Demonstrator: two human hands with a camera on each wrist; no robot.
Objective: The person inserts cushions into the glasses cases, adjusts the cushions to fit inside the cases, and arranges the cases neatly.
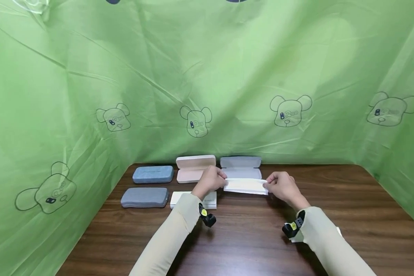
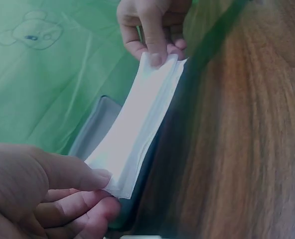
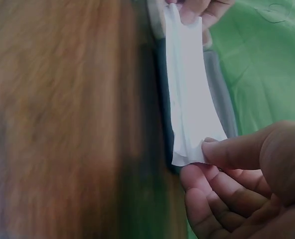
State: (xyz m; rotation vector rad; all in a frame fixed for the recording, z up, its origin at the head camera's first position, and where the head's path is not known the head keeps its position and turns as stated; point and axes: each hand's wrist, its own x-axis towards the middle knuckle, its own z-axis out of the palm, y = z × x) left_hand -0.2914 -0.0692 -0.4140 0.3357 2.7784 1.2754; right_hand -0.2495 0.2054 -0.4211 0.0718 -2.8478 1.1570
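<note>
My left hand (image 1: 211, 180) and right hand (image 1: 283, 185) each pinch one end of the folded white cloth (image 1: 245, 186), its long axis running left-right above the open grey glasses case (image 1: 240, 162).

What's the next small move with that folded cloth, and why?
Probably lower the white cloth into the open grey case right behind it. The left hand and right hand each pinch one end, holding it stretched flat just above the case, whose lid stands open.
</note>
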